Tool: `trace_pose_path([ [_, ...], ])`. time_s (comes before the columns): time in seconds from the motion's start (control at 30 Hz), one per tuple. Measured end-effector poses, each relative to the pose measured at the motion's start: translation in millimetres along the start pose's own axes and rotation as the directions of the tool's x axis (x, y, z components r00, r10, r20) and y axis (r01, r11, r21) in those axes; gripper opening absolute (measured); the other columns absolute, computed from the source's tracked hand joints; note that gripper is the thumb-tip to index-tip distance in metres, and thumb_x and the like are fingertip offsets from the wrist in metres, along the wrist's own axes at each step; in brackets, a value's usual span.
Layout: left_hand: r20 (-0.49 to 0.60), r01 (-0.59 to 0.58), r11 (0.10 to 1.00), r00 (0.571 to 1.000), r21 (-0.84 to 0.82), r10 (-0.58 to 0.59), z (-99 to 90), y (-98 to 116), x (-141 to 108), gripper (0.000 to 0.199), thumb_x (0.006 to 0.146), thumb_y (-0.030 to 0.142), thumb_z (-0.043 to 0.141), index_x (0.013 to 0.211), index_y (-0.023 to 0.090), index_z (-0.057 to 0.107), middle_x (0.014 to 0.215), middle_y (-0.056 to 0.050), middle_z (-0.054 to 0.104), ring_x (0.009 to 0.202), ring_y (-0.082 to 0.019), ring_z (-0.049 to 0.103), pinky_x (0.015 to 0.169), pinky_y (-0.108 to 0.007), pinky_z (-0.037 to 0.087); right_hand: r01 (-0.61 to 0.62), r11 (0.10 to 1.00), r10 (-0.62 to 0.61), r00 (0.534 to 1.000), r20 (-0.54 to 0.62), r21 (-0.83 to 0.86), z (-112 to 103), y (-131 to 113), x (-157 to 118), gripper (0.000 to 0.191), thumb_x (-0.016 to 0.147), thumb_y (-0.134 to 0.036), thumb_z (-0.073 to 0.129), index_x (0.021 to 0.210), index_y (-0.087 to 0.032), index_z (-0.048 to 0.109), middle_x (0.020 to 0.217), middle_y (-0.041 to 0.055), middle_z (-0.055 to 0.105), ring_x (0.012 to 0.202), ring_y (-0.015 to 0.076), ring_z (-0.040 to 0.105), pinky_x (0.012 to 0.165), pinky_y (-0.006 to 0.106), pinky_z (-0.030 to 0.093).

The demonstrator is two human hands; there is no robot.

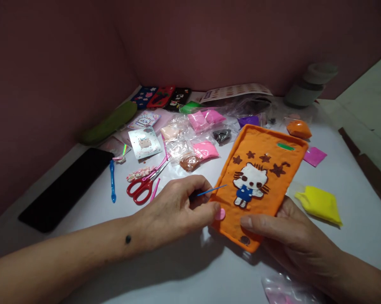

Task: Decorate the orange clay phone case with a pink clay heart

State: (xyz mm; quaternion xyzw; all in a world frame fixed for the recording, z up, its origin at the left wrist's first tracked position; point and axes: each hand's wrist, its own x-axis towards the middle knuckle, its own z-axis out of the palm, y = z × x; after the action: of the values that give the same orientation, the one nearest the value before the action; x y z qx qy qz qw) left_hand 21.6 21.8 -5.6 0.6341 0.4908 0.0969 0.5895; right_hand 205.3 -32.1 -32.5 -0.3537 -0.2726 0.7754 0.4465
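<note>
My right hand [285,232] grips an orange clay-covered phone case [222,179] by its lower right edge, thumb on the front. The case is tilted above the table. On it are a white cat figure [255,175] in blue clothes, brown stars [265,158] above it and a green patch [285,146] near the top. My left hand [190,202] is closed around a thin blue stick [212,190], whose tip points over the case. Its thumb tip touches a small pink clay piece [221,214] at the case's lower left. The stick's other end is hidden.
Red-handled scissors [141,190], a blue modelling tool [112,181] and a black phone [68,190] lie to the left. Clay packets fill the back, with a yellow one [321,204] at right. Decorated cases [160,97] and a jar [307,86] stand near the wall.
</note>
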Motion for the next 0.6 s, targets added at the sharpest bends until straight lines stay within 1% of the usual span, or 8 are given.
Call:
trace_pose_path([
  [0.07, 0.013, 0.034, 0.997, 0.999, -0.064, -0.033, -2.2, 1.1, 0.2, 0.023, 0.075, 0.039, 0.065, 0.077, 0.018, 0.056, 0.067, 0.004, 0.048, 0.062, -0.012, 0.043, 0.053, -0.022, 0.031, -0.005, 1.0, 0.005, 1.0, 0.0, 0.029, -1.3, -0.3, 0.3, 0.034, 0.071, -0.011, 0.068, 0.102, -0.024, 0.074, 0.104, 0.0072, 0.075, 0.097, 0.0272, 0.069, 0.091, 0.041, 0.051],
  [0.13, 0.029, 0.046, 0.994, 0.999, -0.103, -0.043, -4.7, 2.0, 0.4, 0.022, 0.075, 0.038, 0.064, 0.075, 0.018, 0.056, 0.067, 0.003, 0.049, 0.063, -0.012, 0.044, 0.054, -0.022, 0.031, -0.007, 0.998, 0.007, 1.0, -0.001, 0.058, -2.4, -1.4, 0.9, 0.035, 0.07, -0.011, 0.069, 0.102, -0.024, 0.073, 0.104, 0.0067, 0.075, 0.098, 0.0273, 0.069, 0.093, 0.041, 0.051],
  [0.23, 0.063, 0.05, 0.981, 0.997, -0.186, -0.039, -7.2, 2.7, 1.0, 0.022, 0.075, 0.038, 0.065, 0.076, 0.017, 0.057, 0.071, 0.002, 0.055, 0.065, -0.012, 0.048, 0.057, -0.022, 0.033, -0.015, 0.995, 0.015, 1.0, -0.001, 0.094, -3.5, -3.3, 2.4, 0.037, 0.07, -0.01, 0.069, 0.104, -0.023, 0.072, 0.103, 0.0059, 0.075, 0.097, 0.0265, 0.07, 0.096, 0.042, 0.051],
  [0.33, 0.12, 0.093, 0.956, 0.991, -0.28, -0.061, -7.8, 2.7, 1.7, 0.028, 0.072, 0.04, 0.07, 0.079, 0.016, 0.057, 0.072, 0.002, 0.057, 0.064, -0.011, 0.049, 0.056, -0.022, 0.034, -0.008, 0.994, 0.009, 1.0, -0.003, 0.111, -4.3, -3.1, 4.2, 0.04, 0.069, -0.007, 0.069, 0.107, -0.021, 0.071, 0.103, 0.0062, 0.075, 0.096, 0.0271, 0.07, 0.093, 0.042, 0.053],
  [0.4, 0.143, 0.111, 0.945, 0.987, -0.308, -0.07, -7.9, 2.3, 2.1, 0.029, 0.071, 0.039, 0.072, 0.079, 0.016, 0.056, 0.072, 0.002, 0.056, 0.063, -0.011, 0.049, 0.056, -0.021, 0.033, -0.003, 0.992, 0.003, 1.0, 0.002, 0.128, -4.8, -2.0, 5.1, 0.042, 0.069, -0.007, 0.068, 0.109, -0.02, 0.07, 0.103, 0.0066, 0.075, 0.097, 0.028, 0.07, 0.091, 0.042, 0.054],
  [0.5, 0.156, 0.116, 0.933, 0.986, -0.341, -0.066, -8.0, 0.9, 1.9, 0.027, 0.074, 0.038, 0.072, 0.079, 0.017, 0.056, 0.073, 0.003, 0.056, 0.063, -0.01, 0.048, 0.055, -0.021, 0.031, -0.007, 0.991, 0.006, 1.0, 0.004, 0.136, -5.4, -0.7, 5.6, 0.041, 0.069, -0.007, 0.068, 0.109, -0.019, 0.07, 0.104, 0.0078, 0.075, 0.099, 0.0293, 0.069, 0.092, 0.044, 0.053],
  [0.6, 0.185, 0.134, 0.922, 0.98, -0.363, -0.07, -7.6, -1.4, 1.5, 0.029, 0.074, 0.04, 0.072, 0.081, 0.017, 0.056, 0.07, 0.004, 0.053, 0.059, -0.009, 0.043, 0.053, -0.021, 0.028, -0.018, 0.991, 0.019, 1.0, -0.009, 0.129, -5.5, -1.0, 6.1, 0.046, 0.069, -0.007, 0.068, 0.113, -0.019, 0.068, 0.106, 0.0088, 0.074, 0.1, 0.0299, 0.069, 0.092, 0.045, 0.053],
])
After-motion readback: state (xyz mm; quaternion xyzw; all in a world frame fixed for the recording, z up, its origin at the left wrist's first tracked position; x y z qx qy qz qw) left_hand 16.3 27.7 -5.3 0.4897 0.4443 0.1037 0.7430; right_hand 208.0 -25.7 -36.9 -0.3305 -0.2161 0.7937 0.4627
